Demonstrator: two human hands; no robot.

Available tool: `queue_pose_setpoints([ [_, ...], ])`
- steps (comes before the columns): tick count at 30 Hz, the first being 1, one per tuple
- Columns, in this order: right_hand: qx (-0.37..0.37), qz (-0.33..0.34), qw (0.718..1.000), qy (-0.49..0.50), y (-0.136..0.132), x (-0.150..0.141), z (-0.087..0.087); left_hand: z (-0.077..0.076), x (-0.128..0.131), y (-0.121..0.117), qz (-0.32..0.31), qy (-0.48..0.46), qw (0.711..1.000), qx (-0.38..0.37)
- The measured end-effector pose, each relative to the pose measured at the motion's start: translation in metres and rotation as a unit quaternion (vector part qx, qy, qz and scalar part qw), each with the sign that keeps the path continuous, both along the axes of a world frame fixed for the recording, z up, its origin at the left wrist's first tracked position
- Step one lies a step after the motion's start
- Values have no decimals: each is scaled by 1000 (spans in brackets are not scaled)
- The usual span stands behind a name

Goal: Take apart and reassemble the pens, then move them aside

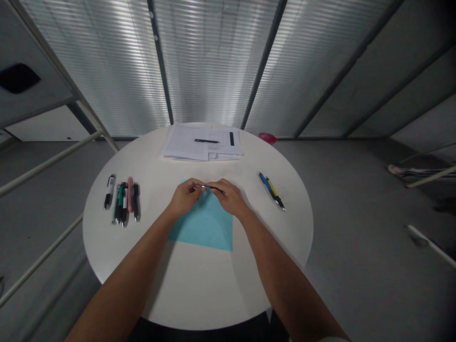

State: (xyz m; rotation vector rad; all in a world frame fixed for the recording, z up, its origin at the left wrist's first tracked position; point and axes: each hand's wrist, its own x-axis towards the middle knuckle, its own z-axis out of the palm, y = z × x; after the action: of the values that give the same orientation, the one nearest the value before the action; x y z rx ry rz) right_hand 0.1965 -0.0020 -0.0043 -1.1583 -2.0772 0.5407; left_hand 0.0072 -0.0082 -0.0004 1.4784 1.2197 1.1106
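Observation:
Both hands meet above a light blue sheet (206, 225) on the round white table. My left hand (185, 194) pinches the silvery end of a slim pen (216, 189). On the other side, my right hand (230, 195) is closed around the pen's dark part, with its end showing past the fingers. A bit of green shows on the pen between the two hands. The fingers cover much of it, so I cannot tell whether it is in one piece.
Several pens (124, 202) lie in a group at the left, one black-and-white pen (109, 191) slightly apart. To the right lie a blue pen and a yellow pen (271, 190). Papers (187, 142) with a dark pen (206, 141) on them are at the table's (199, 294) far edge.

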Motion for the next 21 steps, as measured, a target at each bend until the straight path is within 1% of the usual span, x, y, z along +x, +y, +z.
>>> queue_pose_setpoints([
  [4, 2, 2, 1000, -14, 0, 0, -2, -3, -1, 1, -8, 11, 1000, 7],
  [10, 0, 5, 1000, -30, 0, 0, -1, -4, -1, 0, -22, 19, 1000, 6],
  [17, -1, 10, 1000, -26, -2, 0, 0, -10, -4, 2, -25, 63, 997, 26],
  [21, -7, 6, 1000, -30, -1, 0, 0, -9, -4, 2, -24, 73, 997, 30],
])
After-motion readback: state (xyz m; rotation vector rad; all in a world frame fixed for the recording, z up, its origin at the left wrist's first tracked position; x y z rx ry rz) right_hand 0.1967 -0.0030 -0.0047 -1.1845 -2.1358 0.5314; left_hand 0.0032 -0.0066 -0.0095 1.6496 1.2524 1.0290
